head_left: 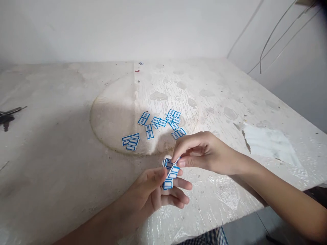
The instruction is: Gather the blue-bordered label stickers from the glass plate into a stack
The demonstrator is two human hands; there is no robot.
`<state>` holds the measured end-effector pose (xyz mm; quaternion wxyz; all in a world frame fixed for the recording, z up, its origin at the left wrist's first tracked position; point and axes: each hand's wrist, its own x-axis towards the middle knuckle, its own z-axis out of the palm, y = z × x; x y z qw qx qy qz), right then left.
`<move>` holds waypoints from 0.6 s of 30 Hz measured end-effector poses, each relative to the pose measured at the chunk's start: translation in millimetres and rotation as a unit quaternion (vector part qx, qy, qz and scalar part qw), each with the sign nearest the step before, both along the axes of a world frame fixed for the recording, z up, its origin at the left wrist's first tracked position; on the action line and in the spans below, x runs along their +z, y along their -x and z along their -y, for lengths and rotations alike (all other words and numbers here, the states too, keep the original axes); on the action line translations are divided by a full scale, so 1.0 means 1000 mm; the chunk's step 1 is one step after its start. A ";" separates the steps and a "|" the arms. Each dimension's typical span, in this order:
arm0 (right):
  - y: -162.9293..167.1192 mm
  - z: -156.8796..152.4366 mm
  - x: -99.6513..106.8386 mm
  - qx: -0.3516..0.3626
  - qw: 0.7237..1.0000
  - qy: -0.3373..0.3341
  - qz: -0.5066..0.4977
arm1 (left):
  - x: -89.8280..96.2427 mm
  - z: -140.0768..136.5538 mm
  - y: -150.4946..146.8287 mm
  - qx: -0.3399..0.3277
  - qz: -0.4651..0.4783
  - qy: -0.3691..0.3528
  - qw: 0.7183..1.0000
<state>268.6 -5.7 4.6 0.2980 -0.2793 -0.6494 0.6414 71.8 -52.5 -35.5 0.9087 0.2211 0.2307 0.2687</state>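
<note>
Small white labels with blue borders (168, 184) rest in my left hand (155, 190), the thumb pressing on them from the left and the other fingers spread beneath. With thumb and forefinger, my right hand (199, 153) pinches the upper edge of one label at the same bunch. Beyond my hands, more blue-bordered labels lie scattered on the table: an overlapping group (131, 141) at the left, a piece (143, 118) further back, another cluster (173, 117) at the right, and one (178, 133) close to my right hand.
The pale table (63, 136) has a faint ring stain. A dark metal tool (10, 114) lies at the far left. Clear sheeting (273, 146) covers a patch at the right. Tiny scraps (137, 71) are near the wall, and thin wires (270, 41) hang at the upper right.
</note>
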 end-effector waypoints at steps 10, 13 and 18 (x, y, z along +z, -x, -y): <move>0.006 0.007 -0.003 0.009 0.999 0.007 0.040 | 0.000 -0.002 -0.004 -0.009 0.002 -0.001 1.000; 0.008 0.008 -0.003 -0.001 0.997 -0.028 0.070 | -0.002 -0.002 -0.004 -0.017 0.000 -0.002 1.000; 0.011 0.010 -0.002 -0.017 0.993 -0.062 0.100 | -0.003 -0.001 -0.003 -0.007 0.014 0.007 1.000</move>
